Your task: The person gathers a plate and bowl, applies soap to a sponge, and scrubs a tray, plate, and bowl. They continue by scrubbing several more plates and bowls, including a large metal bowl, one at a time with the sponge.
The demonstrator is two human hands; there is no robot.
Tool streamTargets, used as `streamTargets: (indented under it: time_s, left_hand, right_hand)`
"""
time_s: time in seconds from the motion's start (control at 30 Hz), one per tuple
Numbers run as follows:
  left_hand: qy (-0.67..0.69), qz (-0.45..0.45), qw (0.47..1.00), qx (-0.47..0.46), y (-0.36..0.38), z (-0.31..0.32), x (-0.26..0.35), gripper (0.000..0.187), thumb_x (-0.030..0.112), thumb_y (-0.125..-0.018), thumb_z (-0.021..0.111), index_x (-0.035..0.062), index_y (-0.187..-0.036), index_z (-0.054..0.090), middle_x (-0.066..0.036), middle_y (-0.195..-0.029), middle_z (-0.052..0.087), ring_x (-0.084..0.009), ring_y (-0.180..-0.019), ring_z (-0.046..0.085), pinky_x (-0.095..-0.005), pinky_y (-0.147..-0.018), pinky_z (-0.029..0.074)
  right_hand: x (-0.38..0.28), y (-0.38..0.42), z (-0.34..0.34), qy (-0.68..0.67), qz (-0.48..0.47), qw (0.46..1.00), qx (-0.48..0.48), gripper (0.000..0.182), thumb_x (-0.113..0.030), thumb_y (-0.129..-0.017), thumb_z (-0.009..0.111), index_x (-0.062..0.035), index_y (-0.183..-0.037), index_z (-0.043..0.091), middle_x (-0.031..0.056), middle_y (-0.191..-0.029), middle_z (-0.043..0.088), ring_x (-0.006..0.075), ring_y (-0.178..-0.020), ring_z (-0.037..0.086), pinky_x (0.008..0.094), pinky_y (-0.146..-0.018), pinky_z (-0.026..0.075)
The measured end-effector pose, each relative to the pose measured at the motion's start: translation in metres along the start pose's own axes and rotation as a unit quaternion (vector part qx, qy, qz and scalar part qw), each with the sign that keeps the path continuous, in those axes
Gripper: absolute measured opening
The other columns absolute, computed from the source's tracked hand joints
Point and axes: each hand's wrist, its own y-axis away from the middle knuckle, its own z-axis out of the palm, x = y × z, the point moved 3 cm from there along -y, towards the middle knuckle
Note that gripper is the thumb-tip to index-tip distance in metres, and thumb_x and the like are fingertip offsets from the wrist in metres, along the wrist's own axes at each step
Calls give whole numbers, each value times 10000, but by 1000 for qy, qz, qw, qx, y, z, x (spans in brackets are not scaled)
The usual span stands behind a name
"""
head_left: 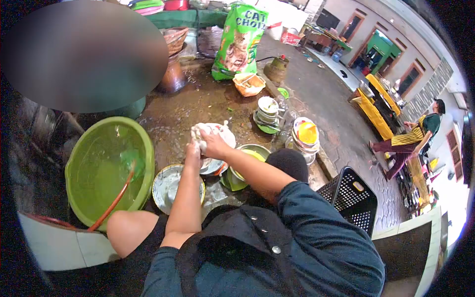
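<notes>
My left hand (pixel 194 148) and my right hand (pixel 213 144) are pressed together in front of me, both closed around a white foamy wad (pixel 202 129). Whether it is a sponge or a cloth I cannot make out. Suds cover the fingers. Just behind and below the hands lies a white plate (pixel 227 134) with coloured marks, partly hidden by them. A white bowl with a patterned rim (pixel 159 184) sits nearer my knees. To the right of my forearms are stacked green and yellow bowls (pixel 253 154).
A large green basin (pixel 81 163) with water and an orange hose (pixel 116 200) stands left. Stacked dishes (pixel 267 118), more plates and glasses (pixel 306 136), and a black crate (pixel 354 198) are right. Farther back stand a cat food sack (pixel 240 44) and a gas cylinder (pixel 276 69). A person (pixel 420 131) walks at right.
</notes>
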Motion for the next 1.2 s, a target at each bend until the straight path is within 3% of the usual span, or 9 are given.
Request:
streamTargets:
  time_s: [0.17, 0.27, 0.47, 0.53, 0.67, 0.7, 0.83, 0.97, 1.2]
  left_hand:
    - [-39, 28, 993, 108, 4, 3, 11, 357, 313, -908, 411, 61, -1149, 488, -92, -1015, 592, -203, -877, 598, -345, -746, 506]
    - [-50, -43, 997, 50, 21, 29, 11, 343, 303, -913, 388, 68, -1138, 494, -79, -1050, 579, -190, -910, 585, -356, -781, 484]
    - [-54, -23, 996, 74, -18, -30, -34, 293, 320, -901, 425, 88, -1025, 554, -57, -922, 598, -170, -800, 596, -324, -702, 508]
    - [-3, 32, 999, 27, -24, -36, -32, 352, 332, -922, 391, 48, -1096, 503, -104, -966, 597, -226, -832, 608, -391, -709, 521]
    - [-54, -92, 994, 11, -12, -8, -30, 420, 395, -925, 372, 79, -1182, 473, -75, -1071, 578, -222, -936, 586, -352, -778, 495]
    - [-49, -135, 990, 19, 3, 12, -23, 434, 405, -922, 374, 78, -1189, 471, -70, -1077, 576, -219, -951, 578, -341, -790, 488]
    - [-36, -60, 997, -46, -13, -17, -37, 426, 400, -910, 400, 63, -1151, 498, -105, -1085, 568, -228, -965, 573, -392, -779, 499]
    - [-119, -22, 992, 29, -14, -18, -22, 425, 392, -912, 408, 68, -1180, 471, -95, -1098, 565, -223, -973, 572, -397, -797, 491]
    - [-71, -63, 995, -41, -15, -8, -34, 476, 424, -912, 389, 52, -1197, 470, -94, -1144, 545, -231, -1030, 542, -387, -840, 470]
  right_hand:
    - [7, 30, -50, 46, 114, 969, -213, 536, -268, -718, 580, -158, -1230, 466, 198, -1058, 565, 344, -997, 538, 418, -855, 420]
    - [46, 21, -29, 115, 59, 992, -8, 493, -256, -763, 542, -68, -1208, 444, 225, -1132, 522, 339, -944, 569, 425, -816, 444]
    - [-12, 41, -28, 14, 77, 983, -167, 480, -193, -717, 532, -114, -1188, 487, 279, -1168, 473, 404, -950, 548, 448, -816, 451]
    - [11, 54, -26, 55, 18, 995, -81, 381, -188, -695, 577, -149, -1074, 580, 214, -1063, 543, 355, -905, 569, 424, -764, 471]
    - [50, 43, -19, 52, 122, 991, -18, 287, -175, -684, 603, -174, -970, 629, 148, -964, 598, 316, -893, 579, 401, -764, 467]
    - [56, 41, 2, 54, 57, 994, 78, 246, -217, -696, 602, -166, -934, 637, 153, -907, 609, 320, -857, 591, 412, -752, 469]
    - [3, 49, -21, -7, 100, 989, -113, 459, -307, -732, 571, -151, -1161, 517, 230, -1069, 524, 366, -886, 574, 439, -771, 462]
    - [24, 58, -42, 49, 101, 989, -94, 377, -254, -725, 570, -165, -1092, 560, 151, -1054, 547, 315, -913, 572, 416, -744, 473]
    - [8, 48, -11, -30, 118, 992, -16, 380, -247, -771, 525, -101, -1121, 526, 256, -1180, 462, 388, -908, 558, 446, -790, 454]
